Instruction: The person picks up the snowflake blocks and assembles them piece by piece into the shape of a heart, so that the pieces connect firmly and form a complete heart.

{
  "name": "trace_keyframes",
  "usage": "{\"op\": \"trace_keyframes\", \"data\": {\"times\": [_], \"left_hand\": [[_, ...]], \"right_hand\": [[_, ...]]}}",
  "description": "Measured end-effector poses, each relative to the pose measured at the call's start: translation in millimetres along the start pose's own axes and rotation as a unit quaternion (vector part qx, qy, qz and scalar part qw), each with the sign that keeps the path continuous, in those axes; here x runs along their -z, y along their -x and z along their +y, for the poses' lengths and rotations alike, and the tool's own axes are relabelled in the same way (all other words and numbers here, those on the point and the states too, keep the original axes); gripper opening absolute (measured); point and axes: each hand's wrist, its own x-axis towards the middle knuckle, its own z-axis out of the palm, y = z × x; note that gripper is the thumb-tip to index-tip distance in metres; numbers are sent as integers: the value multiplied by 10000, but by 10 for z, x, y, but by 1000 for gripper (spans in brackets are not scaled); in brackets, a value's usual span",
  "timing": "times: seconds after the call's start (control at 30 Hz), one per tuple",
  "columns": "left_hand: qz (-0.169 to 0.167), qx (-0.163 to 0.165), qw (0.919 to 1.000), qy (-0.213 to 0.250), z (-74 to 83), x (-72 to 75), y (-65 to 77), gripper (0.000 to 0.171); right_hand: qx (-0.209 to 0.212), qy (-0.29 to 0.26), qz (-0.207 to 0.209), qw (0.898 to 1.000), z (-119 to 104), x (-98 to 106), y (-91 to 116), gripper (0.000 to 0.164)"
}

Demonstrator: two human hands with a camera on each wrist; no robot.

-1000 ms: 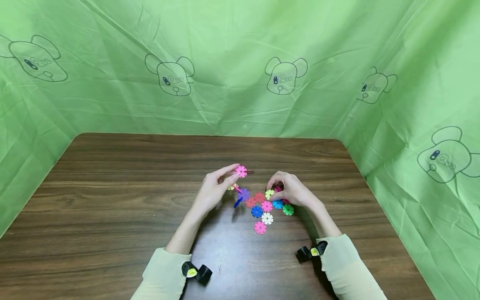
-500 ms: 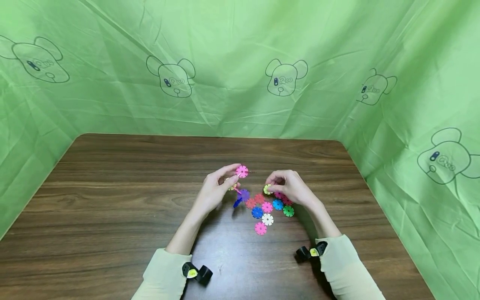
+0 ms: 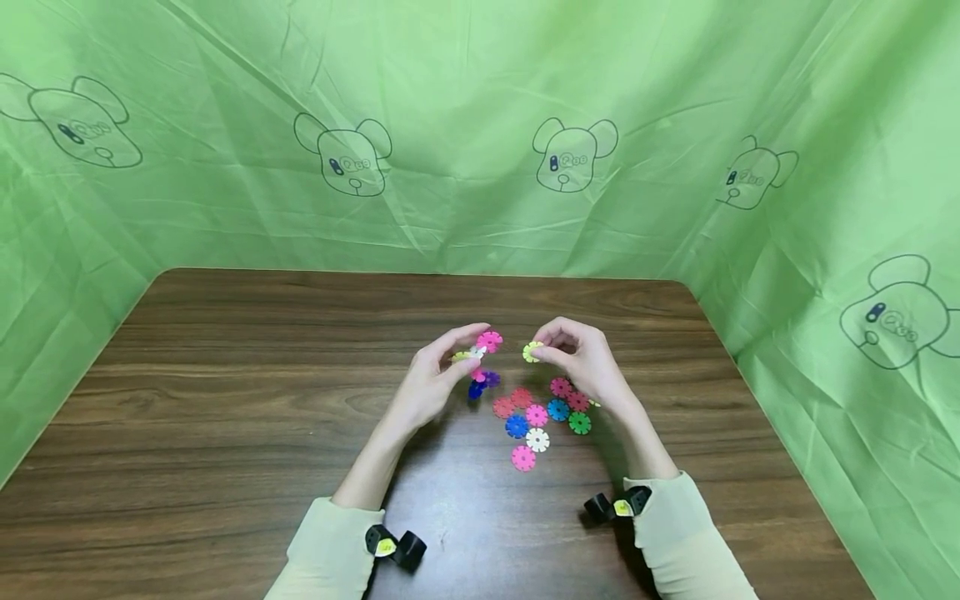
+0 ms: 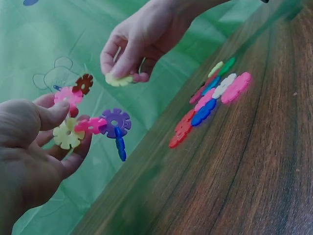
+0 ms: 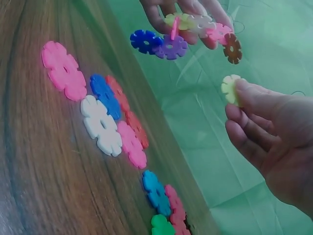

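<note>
My left hand [image 3: 423, 383] holds a chain of interlocked notched plastic discs above the table, pinching it between thumb and fingers. The left wrist view shows its yellow disc [image 4: 68, 133], purple disc [image 4: 115, 121], blue disc [image 4: 120, 144] and brown disc [image 4: 84, 83], with pink ones between. A white disc [image 5: 201, 24] of the chain shows in the right wrist view. To the right, my right hand [image 3: 588, 358] pinches a single pale yellow notched disc [image 5: 230, 89] between thumb and fingers, apart from the chain.
Several loose discs lie on the wooden table [image 3: 247, 400] below the hands, among them a white disc [image 3: 537, 439], a pink disc [image 3: 523, 458] and a green disc [image 3: 580, 422]. Green cloth [image 3: 465, 217] with bear outlines hangs behind the table and at its sides.
My right hand has lifted the pale yellow disc up and away from the loose discs. My left hand has stayed near its place while the chain has tilted and risen slightly.
</note>
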Motion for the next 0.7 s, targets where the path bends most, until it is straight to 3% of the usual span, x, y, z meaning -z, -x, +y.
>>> {"op": "trace_keyframes", "data": {"times": [0.27,0.7], "left_hand": [[-15,-375,9991,-206,0,-11,12,42],[60,-472,9986,-211,-10,-38,-2,37]], "right_hand": [[163,-435,322,9984,-91,21,12,12],[298,-737,277,9965,-130,32,33,12]]}}
